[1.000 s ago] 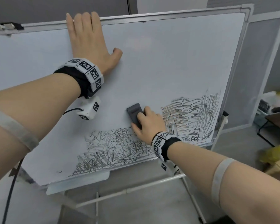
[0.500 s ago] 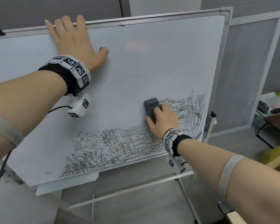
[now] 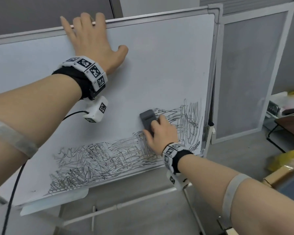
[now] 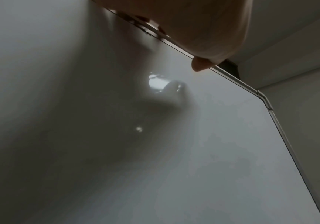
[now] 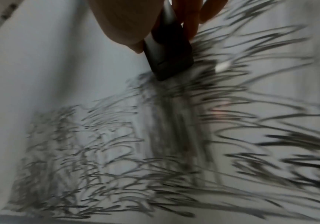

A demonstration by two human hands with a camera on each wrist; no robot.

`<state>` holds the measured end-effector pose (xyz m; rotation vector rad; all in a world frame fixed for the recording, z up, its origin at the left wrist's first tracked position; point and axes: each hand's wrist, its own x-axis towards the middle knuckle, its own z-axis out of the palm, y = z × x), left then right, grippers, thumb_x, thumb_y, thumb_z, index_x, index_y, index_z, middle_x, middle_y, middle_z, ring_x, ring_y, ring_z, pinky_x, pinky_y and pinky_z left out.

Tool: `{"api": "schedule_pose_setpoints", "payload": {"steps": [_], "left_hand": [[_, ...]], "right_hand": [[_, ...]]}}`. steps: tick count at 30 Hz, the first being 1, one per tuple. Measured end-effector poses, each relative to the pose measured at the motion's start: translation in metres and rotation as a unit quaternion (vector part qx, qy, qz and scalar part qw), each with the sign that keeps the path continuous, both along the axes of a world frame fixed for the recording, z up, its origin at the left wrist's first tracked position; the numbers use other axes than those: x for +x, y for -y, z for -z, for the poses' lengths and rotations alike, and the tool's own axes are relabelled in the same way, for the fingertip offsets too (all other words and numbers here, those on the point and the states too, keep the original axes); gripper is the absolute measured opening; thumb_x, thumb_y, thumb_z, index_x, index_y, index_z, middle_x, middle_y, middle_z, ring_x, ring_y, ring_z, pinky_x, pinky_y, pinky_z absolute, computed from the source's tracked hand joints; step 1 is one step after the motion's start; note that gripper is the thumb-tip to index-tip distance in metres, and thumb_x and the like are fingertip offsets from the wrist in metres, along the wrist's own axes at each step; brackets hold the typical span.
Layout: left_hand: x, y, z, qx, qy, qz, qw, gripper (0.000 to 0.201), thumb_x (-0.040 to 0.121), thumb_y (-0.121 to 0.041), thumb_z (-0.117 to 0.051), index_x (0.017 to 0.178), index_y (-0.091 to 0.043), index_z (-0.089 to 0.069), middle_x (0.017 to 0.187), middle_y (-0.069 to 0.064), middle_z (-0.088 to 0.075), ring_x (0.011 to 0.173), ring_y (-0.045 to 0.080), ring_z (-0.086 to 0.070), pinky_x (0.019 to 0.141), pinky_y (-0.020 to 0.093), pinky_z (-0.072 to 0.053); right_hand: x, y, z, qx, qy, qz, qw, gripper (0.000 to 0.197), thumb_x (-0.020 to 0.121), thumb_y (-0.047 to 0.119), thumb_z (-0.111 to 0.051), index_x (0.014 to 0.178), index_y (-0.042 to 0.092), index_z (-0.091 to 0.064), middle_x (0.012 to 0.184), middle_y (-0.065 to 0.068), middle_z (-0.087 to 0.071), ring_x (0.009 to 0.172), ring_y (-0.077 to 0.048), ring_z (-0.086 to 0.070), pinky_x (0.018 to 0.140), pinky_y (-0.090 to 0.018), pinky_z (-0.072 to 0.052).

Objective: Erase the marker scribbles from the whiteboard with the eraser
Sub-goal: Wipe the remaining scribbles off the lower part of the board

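A tilted whiteboard (image 3: 159, 65) on a stand carries black marker scribbles (image 3: 100, 160) along its lower part and right side. My right hand (image 3: 161, 133) grips a dark grey eraser (image 3: 148, 120) and presses it flat on the board at the scribbles' upper left edge. The right wrist view shows the eraser (image 5: 167, 51) between thumb and fingers, over blurred scribbles (image 5: 155, 151). My left hand (image 3: 92, 43) lies flat on the board near the top, fingers straight over the top frame. The left wrist view shows that hand (image 4: 203, 30) at the top frame.
A pen tray (image 3: 54, 200) hangs under the board's lower left edge. The stand's metal legs (image 3: 109, 209) run below. A grey partition panel (image 3: 248, 73) stands right of the board. Yellow items (image 3: 285, 160), cardboard and a table are at the far right on the floor.
The eraser and my right hand have moved right along the board into the scribbles' upper edge. My left hand stays flat at the top of the board.
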<state>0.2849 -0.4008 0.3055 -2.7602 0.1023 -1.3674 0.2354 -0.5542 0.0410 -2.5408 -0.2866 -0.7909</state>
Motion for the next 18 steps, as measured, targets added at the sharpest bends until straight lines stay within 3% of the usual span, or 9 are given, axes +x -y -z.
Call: {"api": "schedule_pose_setpoints", "payload": {"steps": [6,11,16,18], "left_hand": [[0.005,0.001,-0.001,-0.016,0.009,-0.012,1.000,0.070,0.069,-0.058,-0.046,0.119,-0.008,-0.047,0.121,0.019,-0.050,0.117,0.040,-0.045,0.118,0.066,-0.006],[0.006,0.009,0.001,-0.016,0.008,-0.020,1.000,0.072,0.069,-0.060,-0.047,0.120,-0.008,-0.045,0.122,0.020,-0.049,0.117,0.041,-0.045,0.117,0.068,-0.006],[-0.001,0.009,0.001,-0.014,0.016,-0.021,1.000,0.071,0.070,-0.059,-0.047,0.119,-0.009,-0.045,0.122,0.020,-0.049,0.117,0.041,-0.044,0.117,0.068,-0.005],[-0.002,0.007,0.001,-0.011,0.012,-0.018,1.000,0.071,0.070,-0.058,-0.047,0.120,-0.008,-0.045,0.121,0.020,-0.049,0.116,0.041,-0.045,0.117,0.068,-0.006]], "right_hand": [[0.015,0.074,0.010,0.038,-0.025,0.105,0.993,0.034,0.088,0.044,-0.063,0.078,0.014,-0.050,0.088,-0.004,-0.042,0.059,-0.021,-0.038,0.058,-0.038,-0.049],[0.003,0.030,-0.006,0.003,-0.032,0.004,0.999,0.031,0.087,0.043,-0.064,0.087,0.012,-0.059,0.094,-0.006,-0.053,0.069,-0.019,-0.049,0.062,-0.037,-0.053],[-0.002,-0.018,-0.024,-0.005,0.021,-0.051,0.998,0.032,0.080,0.038,-0.072,0.078,0.011,-0.054,0.085,-0.010,-0.049,0.064,-0.026,-0.045,0.053,-0.031,-0.035],[-0.002,-0.014,-0.024,-0.012,0.023,-0.052,0.998,0.030,0.082,0.039,-0.069,0.080,0.012,-0.055,0.088,-0.010,-0.049,0.068,-0.024,-0.044,0.056,-0.032,-0.038]]}}
